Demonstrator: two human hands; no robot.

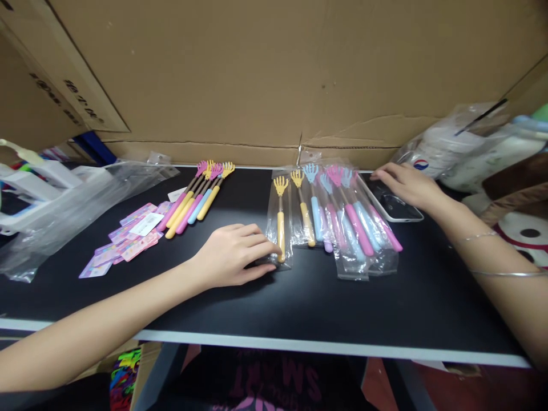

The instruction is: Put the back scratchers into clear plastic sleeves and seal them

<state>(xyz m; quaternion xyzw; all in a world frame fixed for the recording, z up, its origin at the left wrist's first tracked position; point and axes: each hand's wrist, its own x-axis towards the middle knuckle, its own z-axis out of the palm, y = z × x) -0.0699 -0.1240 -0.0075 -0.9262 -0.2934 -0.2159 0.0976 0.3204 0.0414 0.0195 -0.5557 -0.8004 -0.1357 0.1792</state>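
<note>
My left hand (237, 254) is at the lower end of a yellow back scratcher (281, 228) in a clear bag. Its thumb and fingers close on the bagged handle's end. Just to the right, several bagged back scratchers (353, 220) with yellow, blue and pink handles lie side by side, partly overlapping. My right hand (406, 184) lies with fingers stretched out over a phone (400, 210) at the back right. Farther left, several unbagged back scratchers (192, 208) rest in a bunch beside a spread of small printed cards (128, 237).
A cardboard wall (274, 80) closes off the back of the black table (265, 308). Clear plastic bags (81, 200) and a white rack (47, 185) occupy the left side. At right stand a bagged cup (445, 148) and a bottle. Below is a box of colourful pieces (125, 377).
</note>
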